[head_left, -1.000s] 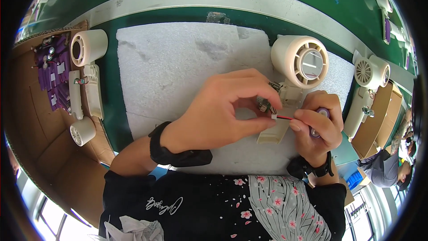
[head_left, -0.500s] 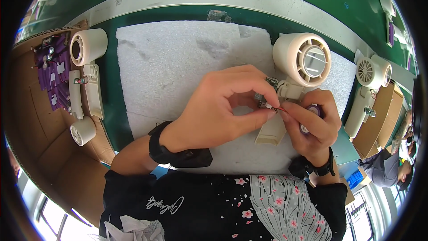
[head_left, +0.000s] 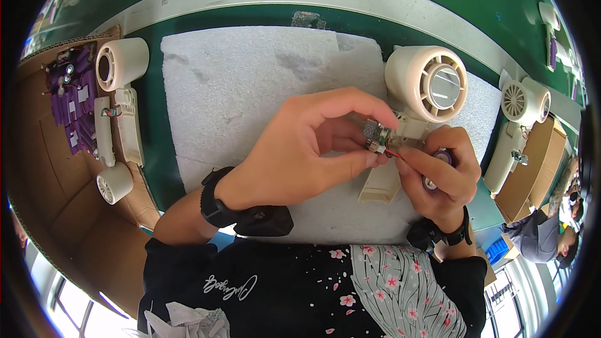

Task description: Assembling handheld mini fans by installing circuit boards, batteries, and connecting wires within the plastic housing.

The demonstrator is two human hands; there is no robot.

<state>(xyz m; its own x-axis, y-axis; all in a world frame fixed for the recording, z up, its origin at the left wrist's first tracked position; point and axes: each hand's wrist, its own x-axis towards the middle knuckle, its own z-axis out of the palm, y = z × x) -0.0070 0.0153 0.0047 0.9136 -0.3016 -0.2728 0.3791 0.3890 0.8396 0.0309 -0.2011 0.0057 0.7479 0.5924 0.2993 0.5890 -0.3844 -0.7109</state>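
Between the thumb and fingers of my left hand (head_left: 307,150) is a small green circuit board (head_left: 376,135) with metal parts on it. A red wire (head_left: 393,153) runs from the board to the fingertips of my right hand (head_left: 452,178). That hand is closed, pinching the wire and wrapped round a purple cylindrical battery (head_left: 443,156); most of the battery is hidden by the fingers. Just beyond the hands lies a cream handheld fan (head_left: 400,81) with a round ribbed end. Its open handle shell (head_left: 380,186) extends below the hands, partly covered by them.
A white foam sheet (head_left: 231,87) lies under the work on a green table. At left, a cardboard box (head_left: 56,206) holds purple batteries (head_left: 74,100), with fan parts (head_left: 123,62) along its edge. More fan parts (head_left: 510,144) and a box (head_left: 532,172) stand at right, near another person.
My left hand has turned and its fingers have spread a little, so more of the circuit board shows. My right hand keeps its grip, almost unmoved.
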